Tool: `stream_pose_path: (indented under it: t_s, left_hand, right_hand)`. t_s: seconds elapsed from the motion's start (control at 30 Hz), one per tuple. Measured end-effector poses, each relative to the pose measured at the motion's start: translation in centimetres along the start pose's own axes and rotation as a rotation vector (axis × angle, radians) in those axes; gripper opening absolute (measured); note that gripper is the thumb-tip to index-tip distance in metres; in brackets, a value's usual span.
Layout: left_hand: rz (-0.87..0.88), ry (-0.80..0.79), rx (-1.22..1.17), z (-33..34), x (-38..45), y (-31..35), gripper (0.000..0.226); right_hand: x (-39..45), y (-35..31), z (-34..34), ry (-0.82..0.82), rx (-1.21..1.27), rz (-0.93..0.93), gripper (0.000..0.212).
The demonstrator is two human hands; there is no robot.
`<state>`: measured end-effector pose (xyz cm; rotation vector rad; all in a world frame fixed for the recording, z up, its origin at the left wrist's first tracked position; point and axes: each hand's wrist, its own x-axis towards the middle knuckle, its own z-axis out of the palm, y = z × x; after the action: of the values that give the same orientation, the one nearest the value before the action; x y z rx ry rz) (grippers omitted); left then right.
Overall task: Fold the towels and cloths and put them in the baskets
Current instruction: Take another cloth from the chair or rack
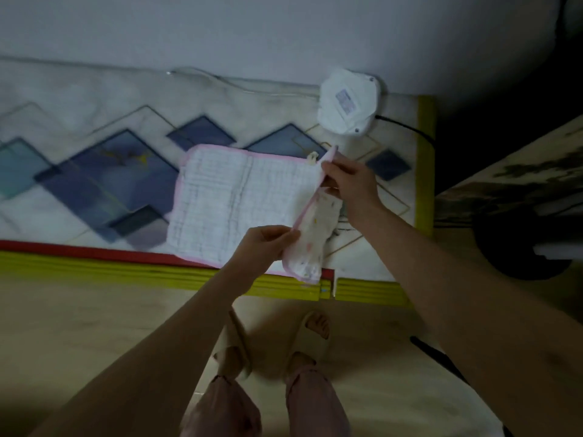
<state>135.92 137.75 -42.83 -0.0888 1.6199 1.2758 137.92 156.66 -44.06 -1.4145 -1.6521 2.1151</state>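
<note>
A white cloth with a pink border [233, 203] lies spread on a patterned mat [94, 171]. Its right edge is lifted off the mat and turned over, showing a printed underside [310, 244]. My left hand [265, 244] pinches the near end of that raised edge. My right hand [350, 181] pinches the far corner of the same edge, close to a small loop tag. The rest of the cloth stays flat, with a crease running down its middle. No basket is in view.
A white round device [347, 100] with a black cable sits at the mat's far right corner. The mat has a yellow and red raised edge [126, 269]. My slippered feet [312, 326] stand on the wooden floor. A dark round base [520, 247] stands to the right.
</note>
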Motion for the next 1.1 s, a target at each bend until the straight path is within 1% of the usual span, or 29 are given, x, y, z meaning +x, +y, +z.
stream_pose_path:
  t_s: [0.1, 0.2, 0.37, 0.43, 0.5, 0.53, 0.6, 0.67, 0.73, 0.8, 0.83, 0.97, 1.03, 1.1]
  left_hand:
    - [-0.011, 0.105, -0.115, -4.7, -1.2, -0.4, 0.012]
    - [-0.008, 0.225, -0.165, -9.7, -1.1, -1.1, 0.009]
    - [-0.026, 0.306, -0.169, -16.6, 0.3, -2.9, 0.017]
    - [-0.026, 0.362, -0.120, -18.8, 1.4, -4.3, 0.016]
    - [-0.014, 0.446, 0.020, -20.6, 3.0, -5.9, 0.009]
    - [-0.013, 0.488, 0.121, -21.2, 3.7, -6.5, 0.010]
    - [0.009, 0.565, 0.316, -22.0, 4.8, -7.3, 0.015]
    - [0.050, 0.619, 0.444, -22.4, 5.6, -7.6, 0.018]
    - [0.064, 0.631, 0.511, -22.6, 6.1, -7.6, 0.022]
    - [0.050, 0.602, 0.526, -22.7, 6.2, -7.5, 0.022]
    - [0.042, 0.591, 0.528, -22.7, 6.2, -7.3, 0.021]
    - [0.023, 0.524, 0.666, -22.5, 6.7, -7.2, 0.016]
    - [0.026, 0.511, 0.743, -22.4, 7.0, -7.0, 0.017]
    - [0.045, 0.514, 0.788, -22.4, 7.2, -6.8, 0.017]
  right_hand:
    - [0.2, 0.0, 6.2, -0.004, -0.115, -0.060, 0.002]
    - [0.9, 0.6, 12.3, -0.026, -0.186, -0.091, 0.004]
    - [2.6, 2.7, 21.0, -0.027, -0.341, -0.172, 0.026]
    - [3.9, 4.3, 23.8, -0.010, -0.449, -0.224, 0.025]
    - [5.3, 6.0, 26.0, -0.020, -0.531, -0.223, 0.020]
    - [5.8, 6.7, 26.8, -0.034, -0.604, -0.232, 0.019]
    - [6.1, 7.5, 27.9, -0.076, -0.841, -0.342, 0.013]
    - [6.4, 7.7, 28.5, -0.165, -1.080, -0.533, 0.024]
    - [6.7, 7.3, 29.0, -0.335, -1.360, -0.787, 0.036]
    - [7.6, 6.9, 29.3, -0.511, -1.598, -0.978, 0.037]
    - [8.0, 6.8, 29.4, -0.563, -1.672, -1.029, 0.035]
    - [9.1, 6.2, 28.9, -0.638, -1.785, -1.253, 0.024]
    - [9.1, 5.8, 29.0, -0.707, -1.812, -1.336, 0.027]
    - [9.2, 5.6, 29.0, -0.725, -1.818, -1.353, 0.034]
